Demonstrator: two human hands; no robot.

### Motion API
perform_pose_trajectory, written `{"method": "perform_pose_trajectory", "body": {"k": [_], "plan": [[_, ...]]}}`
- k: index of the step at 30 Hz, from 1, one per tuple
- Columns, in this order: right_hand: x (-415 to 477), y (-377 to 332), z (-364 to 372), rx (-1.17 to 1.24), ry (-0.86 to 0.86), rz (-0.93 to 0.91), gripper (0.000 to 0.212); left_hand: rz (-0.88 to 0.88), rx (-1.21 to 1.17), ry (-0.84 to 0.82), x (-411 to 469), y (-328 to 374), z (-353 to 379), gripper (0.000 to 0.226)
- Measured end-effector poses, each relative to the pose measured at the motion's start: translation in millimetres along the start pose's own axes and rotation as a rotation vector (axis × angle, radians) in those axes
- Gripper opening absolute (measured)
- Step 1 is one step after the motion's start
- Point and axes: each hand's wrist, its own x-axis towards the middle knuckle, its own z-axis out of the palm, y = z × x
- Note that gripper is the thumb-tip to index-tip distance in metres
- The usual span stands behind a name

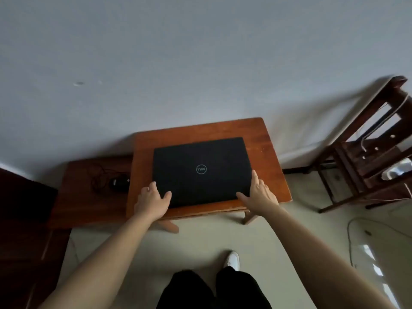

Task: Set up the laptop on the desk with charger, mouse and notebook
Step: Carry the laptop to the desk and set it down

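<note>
A closed black laptop (200,170) with a round logo lies flat on a small reddish wooden desk (265,148). My left hand (151,201) rests at the laptop's near left corner, fingers spread along its edge. My right hand (258,192) touches the near right corner, thumb on the front edge and a finger along the side. A black mouse (119,183) with a tangled black cable (98,175) sits on a lower, darker side table (89,206) to the left. No notebook shows in this view.
A pale wall stands right behind the desk. A dark wooden chair (365,152) with white cords stands at the right. A thin cable (352,237) trails over the light floor. Dark furniture (24,241) fills the lower left. My legs and a white shoe (231,260) are below.
</note>
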Motion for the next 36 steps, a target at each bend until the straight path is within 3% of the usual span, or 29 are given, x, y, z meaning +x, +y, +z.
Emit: {"method": "perform_pose_trajectory", "body": {"k": [7,16,21,26,31,36], "plan": [[48.2,-9.1,8.3,0.056,-0.034,0.118,0.11,-0.206,-0.171,-0.119,57.9,8.3,16.2,0.092],[87.6,-23.2,21.2,0.14,0.047,0.4,0.12,-0.425,-0.295,0.004,114.9,16.7,35.5,0.105],[94.7,-33.7,29.6,0.087,0.069,0.453,0.135,-0.376,-0.179,0.007,116.7,16.7,46.3,0.111],[96.3,-33.3,21.5,0.208,0.068,0.486,0.142,-0.379,-0.237,-0.015,122.5,9.8,42.4,0.117],[88.9,-42.5,11.6,0.133,0.148,0.454,0.135,-0.335,-0.244,0.066,114.9,14.6,30.9,0.132],[74.5,-52.4,9.2,0.144,0.226,0.459,0.129,-0.233,-0.209,0.128,110.2,12.9,18.8,0.123]]}}
